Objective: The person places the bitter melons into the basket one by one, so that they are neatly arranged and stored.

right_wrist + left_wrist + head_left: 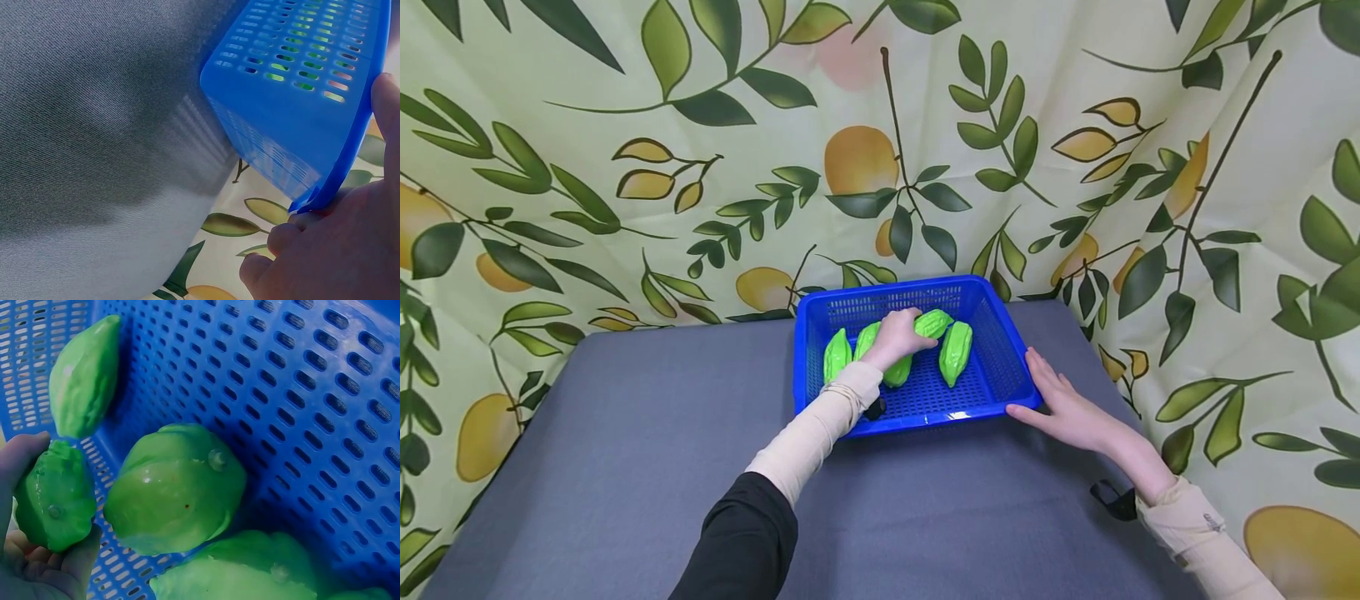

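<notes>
My left hand [897, 337] reaches into a blue plastic basket [917, 421] and grips a ridged, bright green bitter melon [933, 323] near the back wall. In the left wrist view, thumb and fingers hold this bitter melon [53, 506] from opposite sides. To its right lies another bitter melon [955, 354]; more, such as the leftmost one [837, 357], sit left of the hand, partly hidden by the hand and forearm. My right hand [1063, 408] holds the basket's front right corner, thumb at the front rim [353, 156], fingers along the right side.
The basket stands on a grey cloth-covered table [662, 433], close to its back edge. Behind and to the right hangs a leaf-and-fruit patterned curtain [760, 167]. A black strap [1112, 500] hangs by the right wrist.
</notes>
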A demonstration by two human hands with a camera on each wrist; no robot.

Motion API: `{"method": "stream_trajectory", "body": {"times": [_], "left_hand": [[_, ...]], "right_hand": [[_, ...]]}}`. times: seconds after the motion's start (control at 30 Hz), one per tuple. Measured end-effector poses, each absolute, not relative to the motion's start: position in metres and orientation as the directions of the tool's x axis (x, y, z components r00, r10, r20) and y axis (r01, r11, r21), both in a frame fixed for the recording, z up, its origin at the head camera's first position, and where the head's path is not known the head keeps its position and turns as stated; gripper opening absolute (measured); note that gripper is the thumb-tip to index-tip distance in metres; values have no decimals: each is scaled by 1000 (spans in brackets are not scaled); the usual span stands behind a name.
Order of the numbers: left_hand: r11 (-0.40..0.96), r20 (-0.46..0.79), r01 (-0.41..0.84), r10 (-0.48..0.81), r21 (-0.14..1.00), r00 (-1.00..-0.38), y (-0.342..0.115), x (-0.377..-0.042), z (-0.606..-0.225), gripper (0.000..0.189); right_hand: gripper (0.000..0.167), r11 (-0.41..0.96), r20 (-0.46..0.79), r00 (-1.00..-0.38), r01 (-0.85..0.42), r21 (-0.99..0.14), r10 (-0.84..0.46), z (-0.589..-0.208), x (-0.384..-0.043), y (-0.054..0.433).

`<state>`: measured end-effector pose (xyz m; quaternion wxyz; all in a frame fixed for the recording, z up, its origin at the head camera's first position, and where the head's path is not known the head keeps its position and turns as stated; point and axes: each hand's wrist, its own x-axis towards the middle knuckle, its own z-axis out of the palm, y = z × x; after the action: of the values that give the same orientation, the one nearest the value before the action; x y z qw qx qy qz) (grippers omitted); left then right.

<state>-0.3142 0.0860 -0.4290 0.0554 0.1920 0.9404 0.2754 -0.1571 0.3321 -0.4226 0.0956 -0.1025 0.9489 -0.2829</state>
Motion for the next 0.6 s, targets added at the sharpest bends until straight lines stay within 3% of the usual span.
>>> {"method": "stream_trajectory", "body": {"times": [0.4,0.6], "left_hand": [[815,-8,335,384,472,-923,92,-314,-432,62],[850,2,384,411,360,-912,95,-312,-435,56]], "right_hand": [[96,816,-118,-960,-148,-558,-255,-423,-158,333],[95,814,-117,-960,-148,-562,-256,-424,-158,333]]}}
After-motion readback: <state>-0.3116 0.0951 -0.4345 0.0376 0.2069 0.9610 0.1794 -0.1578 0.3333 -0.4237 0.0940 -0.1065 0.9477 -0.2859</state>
